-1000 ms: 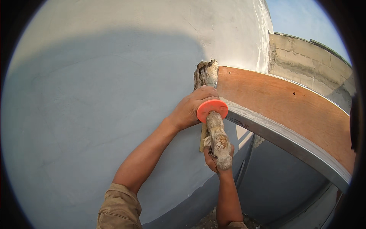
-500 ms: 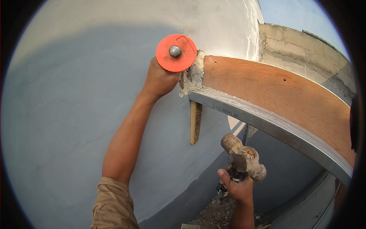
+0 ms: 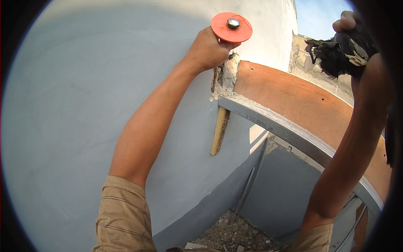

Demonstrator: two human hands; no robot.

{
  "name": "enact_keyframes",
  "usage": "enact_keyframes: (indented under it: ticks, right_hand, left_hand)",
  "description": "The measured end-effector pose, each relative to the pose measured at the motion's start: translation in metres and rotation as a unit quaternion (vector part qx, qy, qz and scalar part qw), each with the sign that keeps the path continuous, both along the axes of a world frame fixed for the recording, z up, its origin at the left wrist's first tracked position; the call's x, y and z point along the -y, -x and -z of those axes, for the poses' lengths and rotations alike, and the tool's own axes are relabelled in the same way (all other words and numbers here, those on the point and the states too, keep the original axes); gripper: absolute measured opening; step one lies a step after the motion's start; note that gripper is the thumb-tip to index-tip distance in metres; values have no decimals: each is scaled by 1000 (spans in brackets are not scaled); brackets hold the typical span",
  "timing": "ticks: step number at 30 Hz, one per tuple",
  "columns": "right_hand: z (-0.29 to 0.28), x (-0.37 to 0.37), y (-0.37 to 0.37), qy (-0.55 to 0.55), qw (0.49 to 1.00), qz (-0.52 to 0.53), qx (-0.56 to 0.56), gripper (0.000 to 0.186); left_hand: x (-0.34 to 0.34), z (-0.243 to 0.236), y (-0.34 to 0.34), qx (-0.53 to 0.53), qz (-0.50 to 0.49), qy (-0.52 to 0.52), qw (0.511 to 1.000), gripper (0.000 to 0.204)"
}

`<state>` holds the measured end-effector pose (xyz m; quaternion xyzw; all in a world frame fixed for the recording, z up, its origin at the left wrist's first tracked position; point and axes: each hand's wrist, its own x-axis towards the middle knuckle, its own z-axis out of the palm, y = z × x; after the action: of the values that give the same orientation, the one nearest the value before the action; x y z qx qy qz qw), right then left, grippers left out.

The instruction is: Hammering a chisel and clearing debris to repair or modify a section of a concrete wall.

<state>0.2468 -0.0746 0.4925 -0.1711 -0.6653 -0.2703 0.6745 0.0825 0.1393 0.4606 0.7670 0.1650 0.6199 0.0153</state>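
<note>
My left hand [image 3: 208, 51] is closed round the grip of a chisel, below its round orange hand guard [image 3: 243, 32]. The bare metal striking end [image 3: 233, 23] pokes up through the guard. The chisel's lower end is hidden behind my hand, just above a rough, chipped concrete edge [image 3: 230, 71] against the wall. Raised at the upper right, my right hand [image 3: 375, 71] grips a hammer by its handle, bound in ragged black wrapping [image 3: 346, 54]. The hammer's head is out of sight.
A brown plywood board [image 3: 289, 90] and a dusty metal channel [image 3: 279, 122] curve off to the right. Beneath the channel's end a wood strip [image 3: 220, 131] slants down the grey wall [image 3: 75, 109]. Rubble [image 3: 231, 231] covers the ground far below.
My right hand has swung the hammer from low in the middle to the upper right. My left hand and the chisel have shifted up and right, and the guard is tilted differently.
</note>
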Motion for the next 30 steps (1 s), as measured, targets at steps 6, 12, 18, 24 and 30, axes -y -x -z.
enact_keyframes:
  ticks: [6,12,18,24,30]
  right_hand:
    - [26,-23,-3,358,921,147,43,49]
    - [-30,8,-12,31,978,126,161,37]
    - [36,-57,-13,332,934,104,85,33]
    - [75,6,-26,275,961,21,0,28]
    - [110,32,-51,221,960,71,-154,30]
  left_hand:
    - [10,-12,0,-43,-47,0,998,26]
    - [-8,-13,0,-63,-47,21,997,26]
    - [-3,-1,0,-73,-41,-4,996,26]
    - [21,92,-22,-105,55,-80,990,24]
    - [47,127,-53,-184,95,-150,967,29]
